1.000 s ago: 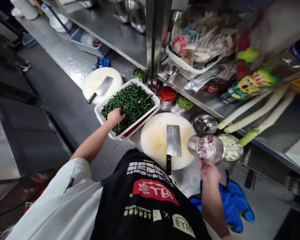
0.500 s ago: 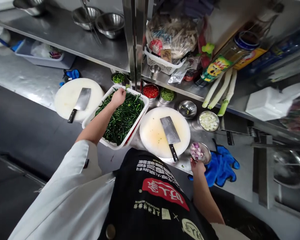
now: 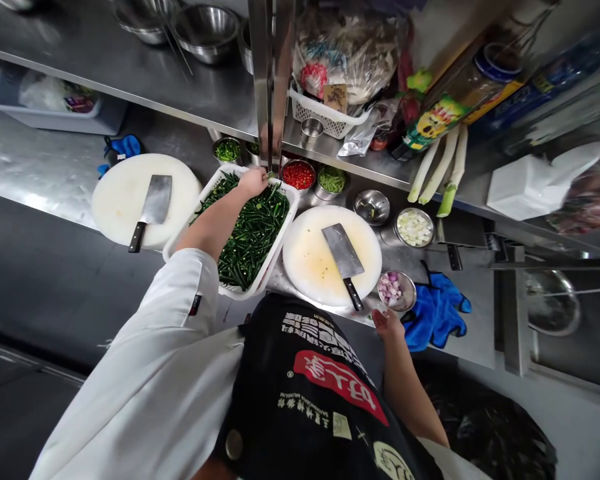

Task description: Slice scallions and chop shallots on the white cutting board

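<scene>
My left hand (image 3: 253,182) is over the back rim of a white plastic basket (image 3: 291,210) full of long green chillies (image 3: 253,230). Its fingers are pinched together at a small pale-green scrap (image 3: 269,176). Close to the counter's front edge, my right hand (image 3: 388,325) has its palm up and its fingers loosely stretched. Just beyond its fingertips stands a steel bowl (image 3: 409,293) of chopped purple onion (image 3: 390,288); the hand appears apart from it. A cleaver (image 3: 343,251) lies on the round white chopping board (image 3: 305,273) between my hands.
A second cleaver (image 3: 157,200) lies on another round board (image 3: 113,193) at the left. Behind stand containers of red chillies (image 3: 299,175), green pieces (image 3: 331,179) and white pieces (image 3: 414,227). Blue gloves (image 3: 435,310) lie at the right. A steel shelf (image 3: 215,100) and its post (image 3: 267,87) overhang the counter.
My left hand has moved right and back, toward the basket's back rim and the red chilli container. The right hand's fingers have come off the onion bowl. The view has shifted slightly.
</scene>
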A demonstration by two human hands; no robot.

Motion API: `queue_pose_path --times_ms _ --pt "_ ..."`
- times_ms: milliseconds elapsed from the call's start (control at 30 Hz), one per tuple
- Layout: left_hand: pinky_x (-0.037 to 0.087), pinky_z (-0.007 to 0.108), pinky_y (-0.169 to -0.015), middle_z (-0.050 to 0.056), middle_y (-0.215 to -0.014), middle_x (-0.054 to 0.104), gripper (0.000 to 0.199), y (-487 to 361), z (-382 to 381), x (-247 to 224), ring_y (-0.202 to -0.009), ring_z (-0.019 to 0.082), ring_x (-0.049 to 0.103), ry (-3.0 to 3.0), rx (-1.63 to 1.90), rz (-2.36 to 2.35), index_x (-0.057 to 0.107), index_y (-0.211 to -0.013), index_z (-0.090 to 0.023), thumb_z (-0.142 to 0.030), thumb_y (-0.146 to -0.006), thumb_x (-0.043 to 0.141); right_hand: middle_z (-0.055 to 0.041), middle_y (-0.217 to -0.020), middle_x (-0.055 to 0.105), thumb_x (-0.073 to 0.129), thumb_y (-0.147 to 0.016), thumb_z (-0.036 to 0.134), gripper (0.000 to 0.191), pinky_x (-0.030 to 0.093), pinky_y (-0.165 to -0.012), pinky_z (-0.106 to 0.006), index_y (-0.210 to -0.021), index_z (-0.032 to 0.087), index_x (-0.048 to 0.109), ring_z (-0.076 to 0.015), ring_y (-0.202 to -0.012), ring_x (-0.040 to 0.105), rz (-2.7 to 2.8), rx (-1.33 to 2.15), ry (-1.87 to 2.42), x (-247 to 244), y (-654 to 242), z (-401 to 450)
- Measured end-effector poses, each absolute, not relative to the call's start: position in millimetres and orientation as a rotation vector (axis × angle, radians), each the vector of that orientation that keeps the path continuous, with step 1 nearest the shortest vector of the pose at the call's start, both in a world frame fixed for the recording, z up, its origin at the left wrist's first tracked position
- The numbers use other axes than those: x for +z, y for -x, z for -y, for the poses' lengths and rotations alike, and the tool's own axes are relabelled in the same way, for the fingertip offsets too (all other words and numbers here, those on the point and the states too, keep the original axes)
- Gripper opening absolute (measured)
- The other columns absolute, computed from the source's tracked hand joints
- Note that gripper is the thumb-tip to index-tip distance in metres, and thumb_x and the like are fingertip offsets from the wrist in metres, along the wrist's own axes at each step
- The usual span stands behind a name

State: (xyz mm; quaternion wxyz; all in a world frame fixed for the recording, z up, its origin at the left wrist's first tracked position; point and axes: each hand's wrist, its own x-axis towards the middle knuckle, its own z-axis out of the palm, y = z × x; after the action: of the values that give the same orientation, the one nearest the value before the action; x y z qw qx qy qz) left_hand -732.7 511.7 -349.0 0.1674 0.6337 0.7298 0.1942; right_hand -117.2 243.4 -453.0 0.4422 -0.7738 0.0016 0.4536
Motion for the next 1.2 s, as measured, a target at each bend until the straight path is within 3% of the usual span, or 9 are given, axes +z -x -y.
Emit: queue_pose_path --times_ms 133,300,467,633,800,1000,1100,1200 --pt "0.052 0.04 -0.087 0.008 -0.081 0.069 0.006 742.2 -505.2 -346.1 -0.084 0.027 0.066 -1.733 0.802 -2.013 0.071 -0.087 -0.018 -0.017 -0.082 0.069 -0.0043 -0.088 0.068 0.058 -0.095 0.02 0.01 0.065 -0.069 -0.028 -0.093 0.026 0.05 -0.0179 -0.07 0.072 -0.061 1.084 2.049 -464.2 117.9 -229.0" --pt "0.05 0.037 -0.085 0.007 -0.084 0.071 0.015 749.6 -489.0 -342.3 -0.08 0.023 0.063 -1.722 0.854 -1.888 0.073 -0.093 -0.017 -0.017 -0.081 0.065 -0.0013 -0.079 0.065 0.065 -0.087 0.02 0.017 0.065 -0.069 -0.033 -0.088 0.025 0.049 -0.0179 -0.063 0.07 0.047 0.971 2.035 -476.6 127.4 -218.3" --pt "0.051 0.036 -0.085 0.01 -0.082 0.074 0.015 749.9 -460.0 -345.1 -0.086 0.028 0.069 -1.868 0.447 -1.872 0.076 -0.085 -0.017 -0.024 -0.084 0.063 -0.0001 -0.076 0.065 0.07 -0.082 0.03 0.023 0.063 -0.062 -0.033 -0.085 0.024 0.049 -0.0182 -0.061 0.07 0.205 0.8 1.932 -489.8 137.6 -210.8" --pt "0.054 0.038 -0.091 0.018 -0.104 0.079 0.036 735.9 -445.1 -350.5 -0.104 0.036 0.074 -1.964 0.033 -1.991 0.079 -0.111 -0.015 -0.036 -0.082 0.076 -0.0008 -0.079 0.069 0.074 -0.079 0.047 0.033 0.062 -0.061 -0.032 -0.087 0.024 0.051 -0.0195 -0.069 0.072 0.363 0.745 1.897 -493.7 153.7 -215.2" --pt "0.053 0.037 -0.101 0.019 -0.116 0.078 0.022 728.5 -445.4 -354.5 -0.116 0.034 0.072 -2.088 -0.068 -1.929 0.079 -0.103 -0.015 -0.027 -0.091 0.065 -0.0061 -0.077 0.071 0.067 -0.08 0.059 0.037 0.061 -0.066 -0.035 -0.085 0.024 0.055 -0.0257 -0.079 0.074 0.699 0.684 1.991 -475.3 178.7 -230.9" --pt "0.053 0.036 -0.097 0.014 -0.108 0.075 0.019 747.6 -456.3 -336.4 -0.106 0.03 0.071 -1.99 0.388 -1.999 0.072 -0.099 -0.019 -0.031 -0.099 0.058 -0.0136 -0.083 0.077 0.054 -0.089 0.067 0.049 0.057 -0.078 -0.041 -0.087 0.02 0.067 -0.0299 -0.083 0.072 1.176 0.549 2.182 -464.9 188.7 -241.7" --pt "0.054 0.035 -0.089 0.009 -0.091 0.073 0.016 760.6 -475.7 -323.5 -0.089 0.025 0.069 -1.742 0.678 -2.081 0.069 -0.103 -0.019 -0.027 -0.101 0.055 -0.0132 -0.083 0.076 0.053 -0.09 0.07 0.056 0.056 -0.077 -0.04 -0.093 0.018 0.071 -0.0294 -0.083 0.071 1.251 0.527 2.181 -468.3 189.4 -240.2" --pt "0.053 0.032 -0.08 0.006 -0.086 0.073 0.019 764.5 -501.1 -325.6 -0.075 0.021 0.065 -1.484 0.76 -2.11 0.067 -0.114 -0.019 -0.022 -0.099 0.055 -0.0126 -0.083 0.076 0.054 -0.09 0.071 0.056 0.055 -0.075 -0.039 -0.096 0.018 0.072 -0.0288 -0.081 0.07 1.257 0.541 2.179 -470.7 190.4 -240.4"
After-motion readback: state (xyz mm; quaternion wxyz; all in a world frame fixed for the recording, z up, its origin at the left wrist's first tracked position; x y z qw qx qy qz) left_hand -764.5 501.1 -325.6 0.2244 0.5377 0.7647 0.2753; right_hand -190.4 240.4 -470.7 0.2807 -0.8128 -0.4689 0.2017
